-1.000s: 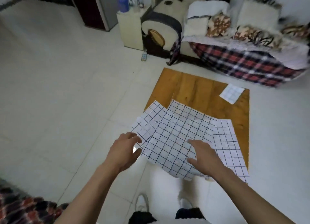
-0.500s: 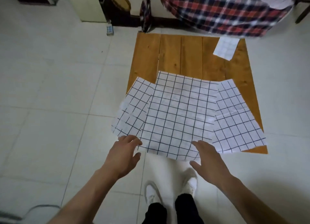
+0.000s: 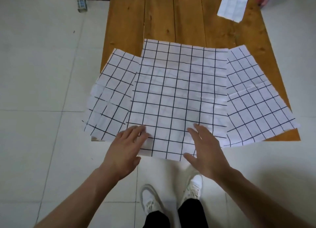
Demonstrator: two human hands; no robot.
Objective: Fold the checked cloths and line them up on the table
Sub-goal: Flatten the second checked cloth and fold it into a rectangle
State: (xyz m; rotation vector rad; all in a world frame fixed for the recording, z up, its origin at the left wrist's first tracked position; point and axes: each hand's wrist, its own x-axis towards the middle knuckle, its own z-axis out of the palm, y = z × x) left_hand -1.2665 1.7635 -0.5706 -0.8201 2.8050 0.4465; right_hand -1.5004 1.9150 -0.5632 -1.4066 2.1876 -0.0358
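Flat, fingers apart, left hand [image 3: 125, 149] and right hand [image 3: 204, 152] at top cloth's [image 3: 177, 94] lower-centre edge, seemingly touching, ready to fold.

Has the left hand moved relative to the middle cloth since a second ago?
Yes. The left hand was left of the middle cloth, at its near-left corner; now its fingers lie over that corner, so it went right and forward.

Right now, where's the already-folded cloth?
Head view: the small folded cloth lies at the far right corner of the wooden table, apart from the three spread checked cloths near the front edge.
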